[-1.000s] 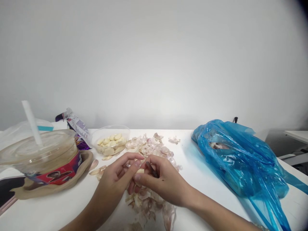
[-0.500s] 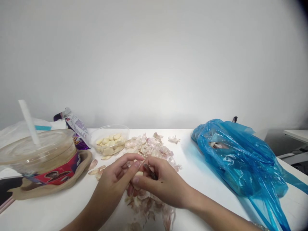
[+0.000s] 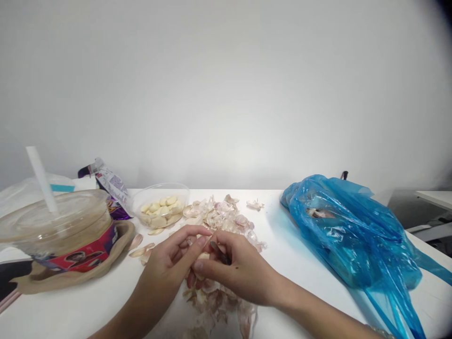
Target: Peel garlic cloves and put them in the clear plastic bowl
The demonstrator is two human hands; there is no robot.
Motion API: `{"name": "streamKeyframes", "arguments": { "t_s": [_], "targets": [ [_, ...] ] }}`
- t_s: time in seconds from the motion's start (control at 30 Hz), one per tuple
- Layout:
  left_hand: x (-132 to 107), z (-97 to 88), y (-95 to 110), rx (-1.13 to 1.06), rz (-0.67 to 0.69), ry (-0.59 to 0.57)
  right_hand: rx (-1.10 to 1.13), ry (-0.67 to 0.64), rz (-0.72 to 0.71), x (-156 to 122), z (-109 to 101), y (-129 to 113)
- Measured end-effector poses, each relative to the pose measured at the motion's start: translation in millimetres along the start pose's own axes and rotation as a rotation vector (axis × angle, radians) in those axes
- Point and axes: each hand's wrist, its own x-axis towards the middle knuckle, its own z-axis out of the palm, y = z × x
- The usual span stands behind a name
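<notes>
My left hand [image 3: 169, 263] and my right hand [image 3: 235, 268] meet over a white table [image 3: 282, 254], both pinched on one pale garlic clove [image 3: 204, 256]. A small dark tool or peel strip [image 3: 221, 253] lies along my right fingers; I cannot make out which. Loose garlic skins [image 3: 222, 219] are heaped just beyond the hands, and more skins [image 3: 219, 301] lie beneath them. A clear bowl [image 3: 160, 207] of peeled cloves stands behind my left hand. A few unpeeled cloves [image 3: 141, 247] rest beside it.
A lidded plastic drink cup [image 3: 63, 230] with a straw sits in a brown holder at the left. A purple snack packet [image 3: 113, 188] leans behind it. A crumpled blue plastic bag [image 3: 353, 230] fills the right side of the table.
My fingers have shifted slightly on the clove. Everything else is where it was.
</notes>
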Motion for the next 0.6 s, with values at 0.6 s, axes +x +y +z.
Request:
{"name": "streamKeyframes", "arguments": {
  "t_s": [0.6],
  "targets": [
    [0.6, 0.8, 4.0, 0.005, -0.004, 0.014, 0.03, 0.004, 0.002, -0.6, -1.5, -0.4]
  ]
}}
